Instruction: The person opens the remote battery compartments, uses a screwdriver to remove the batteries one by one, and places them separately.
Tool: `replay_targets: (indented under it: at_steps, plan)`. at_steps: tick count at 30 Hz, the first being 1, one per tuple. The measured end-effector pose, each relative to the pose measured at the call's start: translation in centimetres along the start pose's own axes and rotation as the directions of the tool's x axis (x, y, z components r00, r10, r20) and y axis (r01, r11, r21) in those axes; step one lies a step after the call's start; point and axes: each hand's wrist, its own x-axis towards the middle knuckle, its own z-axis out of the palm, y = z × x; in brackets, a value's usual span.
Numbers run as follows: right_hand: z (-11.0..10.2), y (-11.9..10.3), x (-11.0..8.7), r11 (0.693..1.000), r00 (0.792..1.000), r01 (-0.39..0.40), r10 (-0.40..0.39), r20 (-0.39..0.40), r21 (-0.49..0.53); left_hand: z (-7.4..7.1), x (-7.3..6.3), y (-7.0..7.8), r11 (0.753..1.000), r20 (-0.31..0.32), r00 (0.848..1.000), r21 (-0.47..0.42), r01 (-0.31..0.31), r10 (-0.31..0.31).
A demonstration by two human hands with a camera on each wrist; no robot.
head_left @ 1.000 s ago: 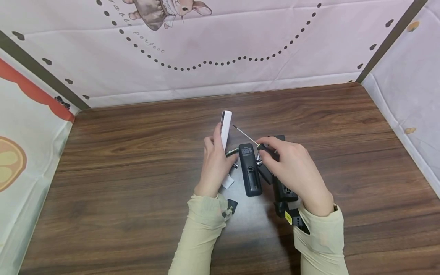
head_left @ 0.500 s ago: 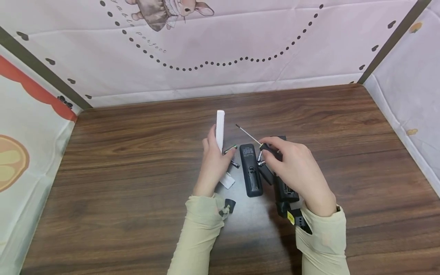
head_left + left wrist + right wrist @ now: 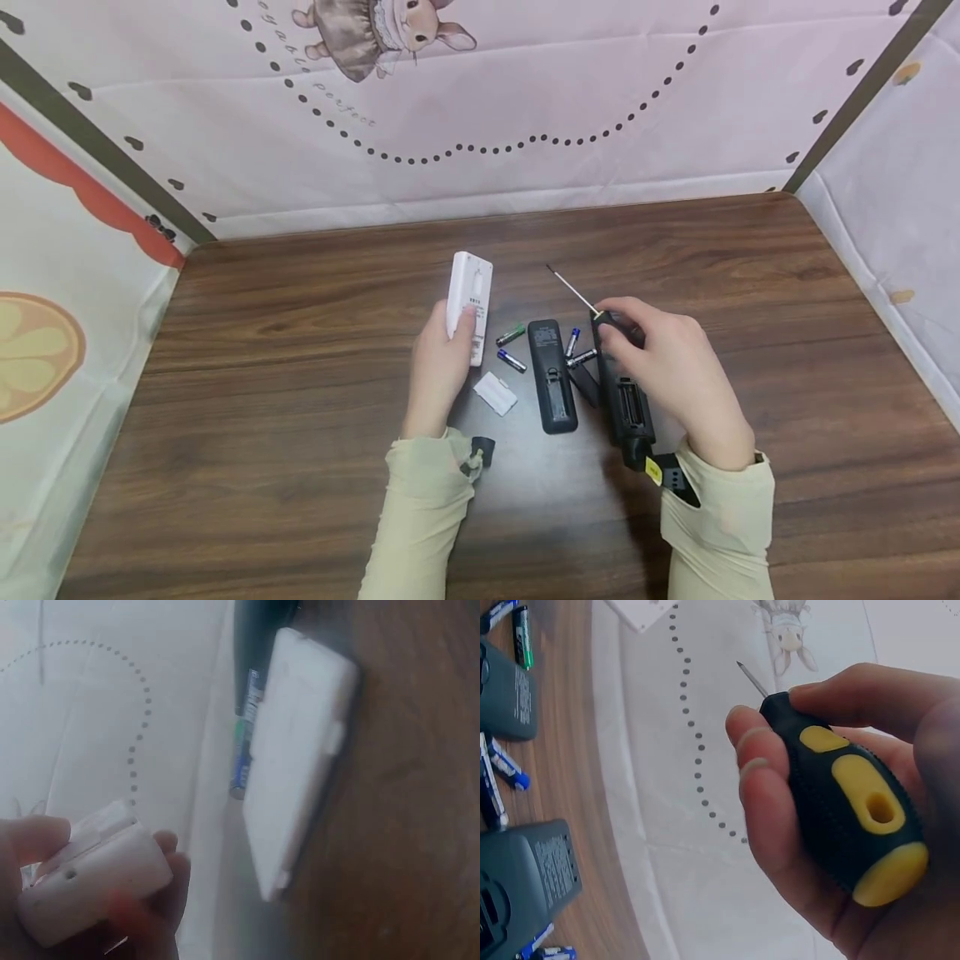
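My left hand (image 3: pixel 442 367) grips a white remote control (image 3: pixel 471 292), its labelled back facing up and its far end raised. In the left wrist view, the fingers and thumb wrap the near end of that remote (image 3: pixel 97 877). My right hand (image 3: pixel 675 358) holds a screwdriver (image 3: pixel 573 289) by its black and yellow handle (image 3: pixel 847 787), the thin shaft pointing away to the upper left. Below the left hand's remote lies a white battery cover (image 3: pixel 496 393), which looms large as a white cover (image 3: pixel 300 742) in the left wrist view. Two batteries (image 3: pixel 512 361) lie beside it.
A black remote (image 3: pixel 552 375) lies face down with its battery bay uncovered. Right of it are two more batteries (image 3: pixel 582 358) and a black cover (image 3: pixel 585 385). A second black remote (image 3: pixel 630 408) sits under the right hand. Fabric walls (image 3: pixel 480 183) border the wooden table.
My left hand has drawn back leftward and turned the white remote from its edge to its back, exposing the batteries and white cover. The right hand, with the screwdriver, has shifted slightly right.
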Motion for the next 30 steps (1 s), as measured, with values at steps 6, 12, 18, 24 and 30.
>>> replay_targets:
  at_steps: [6, 12, 18, 24, 30]
  plan:
    - [-0.2, 1.0, -0.3, 0.999, 0.999, -0.037, 0.037, -0.022, -0.003, -0.8, -0.6, 0.0, 0.999, 0.024, 1.0, -0.034, 0.016, -0.015]
    - [-0.8, 1.6, -0.5, 0.997, 0.997, -0.073, 0.073, -0.039, 0.009, -2.0, -1.1, -0.9, 0.992, 0.106, 0.987, -0.041, 0.123, -0.118]
    - [-1.2, 1.7, -0.5, 0.997, 0.996, -0.068, 0.069, -0.048, 0.021, -3.1, -1.2, -2.2, 0.979, 0.198, 0.96, -0.013, 0.204, -0.198]
    - [-1.2, 1.7, -0.5, 0.995, 0.994, -0.103, 0.103, -0.039, 0.005, -3.6, -1.4, -2.6, 0.98, 0.259, 0.946, 0.013, 0.199, -0.196]
    - [-1.6, 2.1, -0.6, 0.992, 0.992, -0.123, 0.123, -0.034, 0.004, -3.1, -1.7, -2.9, 0.979, 0.321, 0.93, -0.035, 0.202, -0.18]
